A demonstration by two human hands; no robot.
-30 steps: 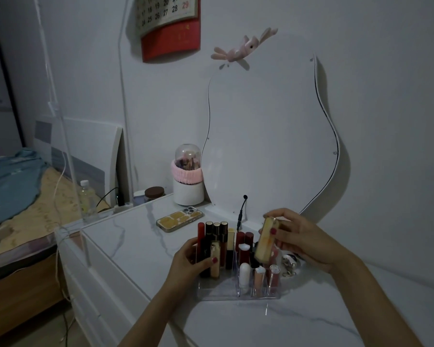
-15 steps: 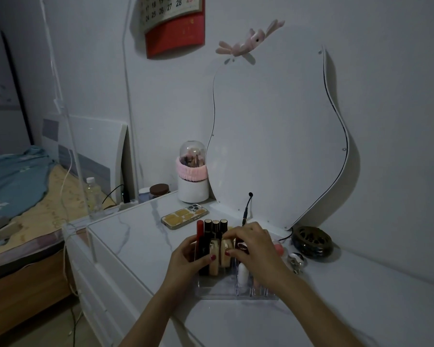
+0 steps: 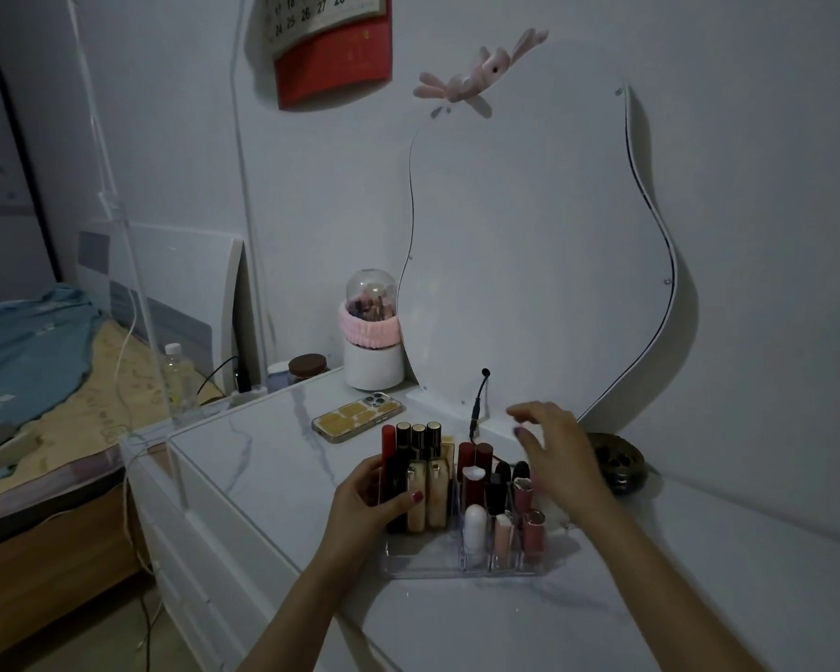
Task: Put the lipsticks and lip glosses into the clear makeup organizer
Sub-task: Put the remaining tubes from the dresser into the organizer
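Behind the clear organizer [image 3: 423, 565] on the worktop [image 3: 505, 623] we see a phone [image 3: 357, 419]. Lipsticks [image 3: 476, 526] stand upright inside. Left hand [image 3: 364, 506] fingers grip its side; right hand [image 3: 554, 453], blurred, seems spread, empty.

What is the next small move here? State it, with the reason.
Probably carry the right hand on toward the back right of the dresser top to look for another lip product. It is open, blurred and holds nothing, raised above the clear organizer, whose slots already hold upright tubes. The left hand steadies the organizer's left side. No loose lipstick shows plainly.
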